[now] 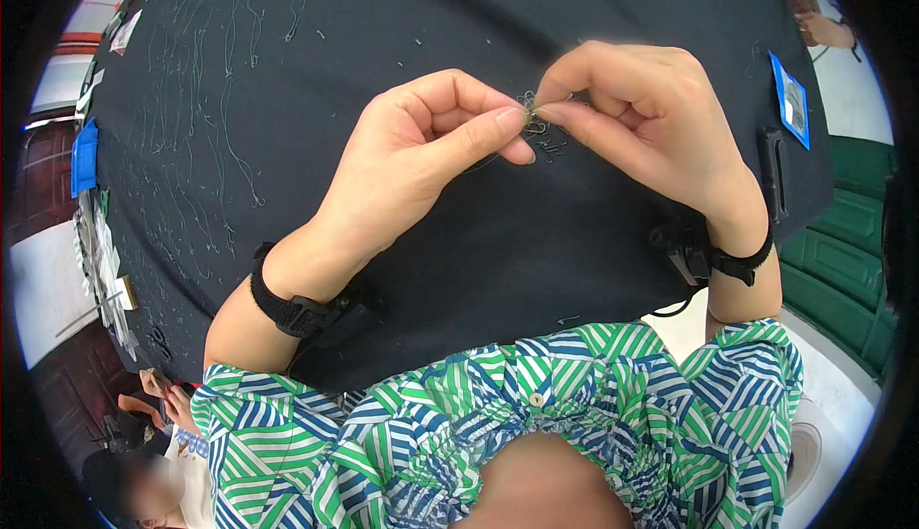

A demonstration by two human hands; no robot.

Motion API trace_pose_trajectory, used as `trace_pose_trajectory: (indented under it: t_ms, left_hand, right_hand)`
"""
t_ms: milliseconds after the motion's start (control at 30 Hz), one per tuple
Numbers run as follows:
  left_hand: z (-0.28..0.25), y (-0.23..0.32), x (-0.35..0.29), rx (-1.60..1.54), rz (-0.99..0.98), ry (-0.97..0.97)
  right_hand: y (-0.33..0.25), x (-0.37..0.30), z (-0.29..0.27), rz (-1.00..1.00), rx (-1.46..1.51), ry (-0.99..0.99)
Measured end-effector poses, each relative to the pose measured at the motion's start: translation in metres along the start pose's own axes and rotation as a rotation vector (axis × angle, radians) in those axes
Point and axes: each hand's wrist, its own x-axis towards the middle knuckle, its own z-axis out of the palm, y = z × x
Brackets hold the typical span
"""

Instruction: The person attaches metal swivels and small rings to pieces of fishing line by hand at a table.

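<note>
Over the black cloth, my left hand (421, 141) and my right hand (661, 117) meet, each pinching with thumb and forefinger. Between the fingertips is a small tangle of thin wire-like fishing hooks (537, 127), partly hidden by my fingers. Which hook or line end each hand grips is too small to tell. Just below the fingertips, a few loose dark hooks (549, 149) lie on the cloth. A fine line seems to run beneath my left fingers. Both wrists wear black straps.
Long thin fishing lines (228, 98) with hooks at their ends lie across the left of the black cloth (440, 242). A blue packet (790, 100) and a black bar-shaped object (773, 173) lie at right. Another blue packet (84, 157) sits at the left edge. Other people sit around the table.
</note>
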Motion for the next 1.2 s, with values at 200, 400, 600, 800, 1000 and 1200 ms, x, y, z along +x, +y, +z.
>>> trace_pose_trajectory:
  t_ms: [200,400,600,800,1000,1200]
  left_hand:
    - [0.0,-0.001,0.0,0.014,0.018,0.006]
    - [0.002,0.0,-0.001,0.0,-0.005,0.05]
    - [0.001,0.002,-0.003,0.015,-0.022,0.053]
    - [0.002,0.002,-0.003,0.018,-0.009,0.066]
    - [0.001,0.003,-0.004,0.013,-0.008,0.055]
    - [0.0,0.002,-0.004,0.028,0.002,0.056]
  right_hand:
    - [0.002,0.002,-0.002,0.012,-0.007,-0.084]
    - [-0.001,0.005,0.003,-0.143,-0.037,0.069]
    - [-0.007,0.002,0.014,0.119,0.223,-0.027]
    - [-0.008,0.002,0.015,0.118,0.27,0.021]
    - [-0.008,0.002,0.013,0.112,0.22,0.068]
    - [-0.009,0.003,0.012,0.083,0.213,0.083]
